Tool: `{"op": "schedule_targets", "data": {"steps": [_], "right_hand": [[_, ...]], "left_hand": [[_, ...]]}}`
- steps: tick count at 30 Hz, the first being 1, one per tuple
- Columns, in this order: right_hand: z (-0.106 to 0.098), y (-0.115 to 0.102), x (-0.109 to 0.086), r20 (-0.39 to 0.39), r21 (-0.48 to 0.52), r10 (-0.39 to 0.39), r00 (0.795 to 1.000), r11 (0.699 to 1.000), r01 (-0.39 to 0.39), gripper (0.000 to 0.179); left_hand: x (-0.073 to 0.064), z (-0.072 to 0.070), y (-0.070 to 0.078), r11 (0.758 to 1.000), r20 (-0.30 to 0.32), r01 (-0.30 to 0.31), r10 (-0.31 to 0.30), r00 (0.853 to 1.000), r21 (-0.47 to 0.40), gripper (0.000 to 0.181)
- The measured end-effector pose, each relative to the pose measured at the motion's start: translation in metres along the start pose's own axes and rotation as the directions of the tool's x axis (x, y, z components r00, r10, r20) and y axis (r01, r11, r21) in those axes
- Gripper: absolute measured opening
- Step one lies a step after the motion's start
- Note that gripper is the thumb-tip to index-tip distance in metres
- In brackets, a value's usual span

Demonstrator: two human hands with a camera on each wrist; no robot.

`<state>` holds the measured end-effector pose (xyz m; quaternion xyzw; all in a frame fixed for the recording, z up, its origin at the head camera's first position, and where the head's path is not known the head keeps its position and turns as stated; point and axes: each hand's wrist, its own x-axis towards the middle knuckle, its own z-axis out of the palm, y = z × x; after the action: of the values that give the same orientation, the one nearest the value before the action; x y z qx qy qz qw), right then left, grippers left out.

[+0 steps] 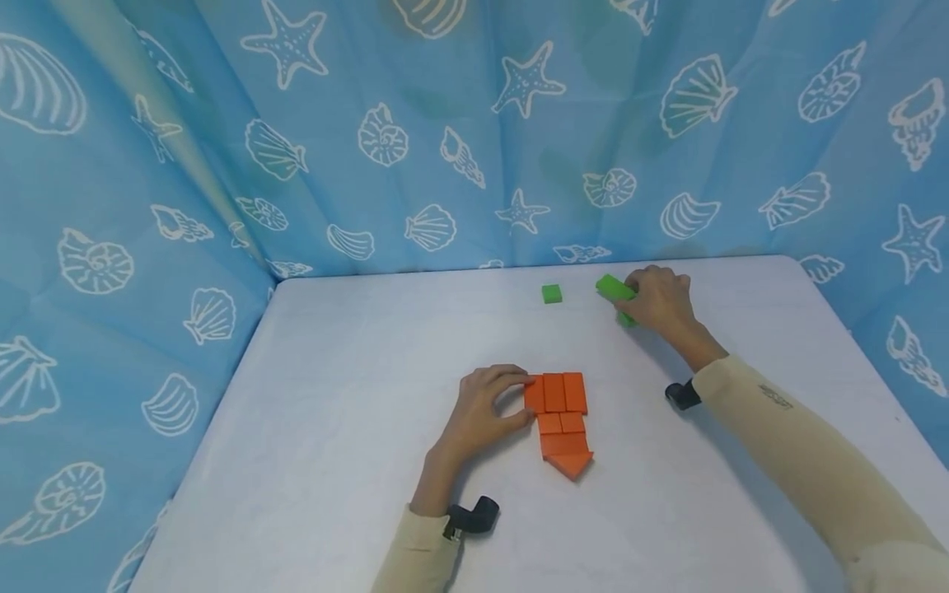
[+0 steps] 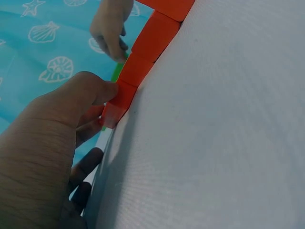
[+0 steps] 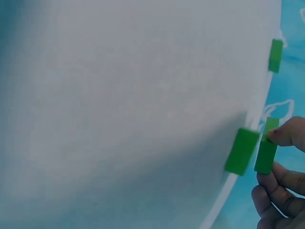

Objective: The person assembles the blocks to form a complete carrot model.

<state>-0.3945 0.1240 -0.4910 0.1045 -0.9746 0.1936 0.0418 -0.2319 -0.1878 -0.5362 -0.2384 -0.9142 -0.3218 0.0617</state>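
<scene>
Several flat orange blocks lie edge to edge on the table: a row of three upright rectangles [image 1: 554,393], two small squares [image 1: 560,422] below, a wider block [image 1: 564,445], then a triangle [image 1: 571,465] pointing toward me. My left hand [image 1: 482,412] pinches the leftmost orange block [image 1: 533,395] between thumb and fingers; the left wrist view shows the thumb [image 2: 102,90] against its near side. At the back right, my right hand [image 1: 660,301] holds a green block [image 3: 267,150] between thumb and fingers, raised near another green block [image 3: 242,151] on the table.
A small green square block [image 1: 552,294] lies near the table's back edge, left of my right hand. The white table [image 1: 356,354] meets a blue curtain [image 1: 460,107] with seashell patterns at the back and sides. Both wrists carry black cameras.
</scene>
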Motion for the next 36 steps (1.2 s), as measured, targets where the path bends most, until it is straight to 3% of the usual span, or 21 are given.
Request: {"op": "schedule_targets", "data": {"steps": [9,15,23,30,36], "right_hand": [[-0.008,-0.028,-0.026,-0.001,0.062,-0.130,0.992,0.990,0.130,0.036],[-0.009,-0.049,-0.042,0.037,0.087,-0.229,0.973,0.970,0.225,0.032],[-0.005,-0.066,-0.062,0.103,0.107,-0.299,0.949,0.952,0.288,0.031],[0.003,-0.081,-0.066,0.157,0.083,-0.377,0.913,0.926,0.368,0.032],[0.005,-0.087,-0.066,0.209,0.051,-0.390,0.897,0.920,0.389,0.029]], "left_hand": [[0.000,-0.001,0.000,1.000,0.004,0.008,-0.008,1.000,0.025,0.044],[-0.001,-0.003,-0.002,0.999,-0.004,0.021,-0.021,1.000,0.026,0.044],[0.002,0.004,-0.007,1.000,0.009,0.003,-0.003,1.000,0.007,0.043],[0.000,-0.001,-0.003,1.000,0.007,0.017,-0.017,1.000,0.014,0.043],[0.001,0.002,-0.005,1.000,0.007,0.000,0.000,1.000,0.006,0.044]]}}
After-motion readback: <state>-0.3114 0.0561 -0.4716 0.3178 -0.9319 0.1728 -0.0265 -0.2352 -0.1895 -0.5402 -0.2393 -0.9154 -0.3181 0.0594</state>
